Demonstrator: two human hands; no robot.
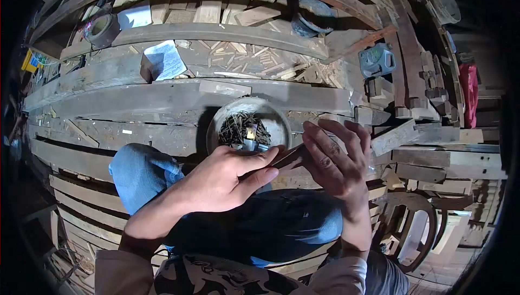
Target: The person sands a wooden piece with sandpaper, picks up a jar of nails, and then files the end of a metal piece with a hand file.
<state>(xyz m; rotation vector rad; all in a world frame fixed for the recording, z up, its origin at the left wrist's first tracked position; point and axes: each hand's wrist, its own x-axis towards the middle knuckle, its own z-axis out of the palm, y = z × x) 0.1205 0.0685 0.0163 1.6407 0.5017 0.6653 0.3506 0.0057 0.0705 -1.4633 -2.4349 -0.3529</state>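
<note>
My left hand (225, 178) is closed, thumb and forefinger pinching a thin, flat, dark brown strip (290, 158) in front of my lap. At the strip's far end my right hand (337, 159) has its fingers stretched out and slightly apart, the palm side against or very close to the strip; its thumb is hidden. Just beyond my left hand stands a round, shallow bowl (280, 123) holding many thin dark stick-like pieces (230, 129). A small bright, bluish-white item (251, 142) lies among them, partly hidden behind my left hand.
Wooden planks and beams surround my crossed legs. Wood scraps (265, 59) litter the floor ahead, near a paper sheet (164, 60). Farther back are a round pot (102, 29) and a dark basin (313, 16). A blue-grey jug (377, 60) stands to the right.
</note>
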